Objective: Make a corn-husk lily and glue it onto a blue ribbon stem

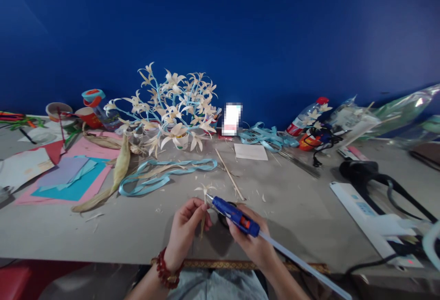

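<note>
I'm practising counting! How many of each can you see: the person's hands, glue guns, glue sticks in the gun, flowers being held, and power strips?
Left hand and right hand: 2
Glue gun: 1
Glue stick: 1
Held flower: 1
Power strip: 1
Total: 6

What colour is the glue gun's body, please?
The glue gun's body is blue, seen best in the head view.

Along the back edge of the desk (130,231), a bright, blurred screen (231,119) stands before the blue wall (240,34), with a red-capped bottle (299,120) leaning farther right. At left, pink and blue paper sheets (87,183) overlap; a red seat (34,279) shows below the front edge.
</note>
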